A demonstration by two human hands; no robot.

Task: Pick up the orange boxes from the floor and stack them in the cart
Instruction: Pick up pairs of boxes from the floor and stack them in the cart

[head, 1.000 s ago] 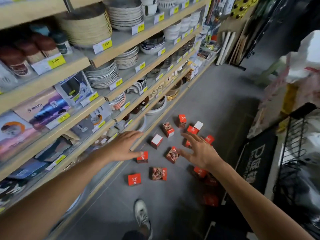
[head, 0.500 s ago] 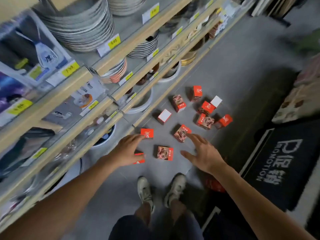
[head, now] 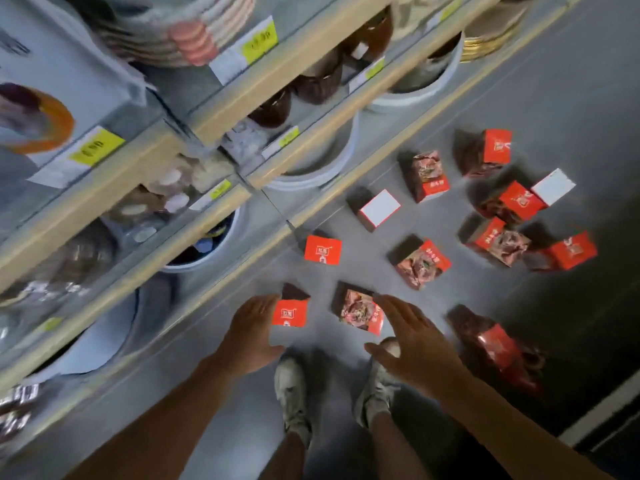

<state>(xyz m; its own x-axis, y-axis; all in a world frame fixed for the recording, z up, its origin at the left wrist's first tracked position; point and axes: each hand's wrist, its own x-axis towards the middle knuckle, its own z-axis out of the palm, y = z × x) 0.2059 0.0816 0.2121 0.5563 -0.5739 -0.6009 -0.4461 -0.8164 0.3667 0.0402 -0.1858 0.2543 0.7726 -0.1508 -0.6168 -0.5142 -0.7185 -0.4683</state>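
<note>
Left hand (head: 254, 332): spread wide, nothing gripped; fingers lie over the left edge of the near box (head: 290, 313), placed for a side grip.
Right hand (head: 410, 344): spread wide, nothing gripped; poised above the right edge of the picture box (head: 360, 311), judged ready for a second pick.
Boxes: scattered on the floor (head: 571, 81) beside the bottom shelf (head: 311, 216); none lifted.
Shoes (head: 292, 386): planted just behind the two nearest boxes, so both are within reach.
Cart: not in view.

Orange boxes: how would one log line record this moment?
phase: reaching | left hand: open | right hand: open | orange boxes: on floor | held: none
</note>
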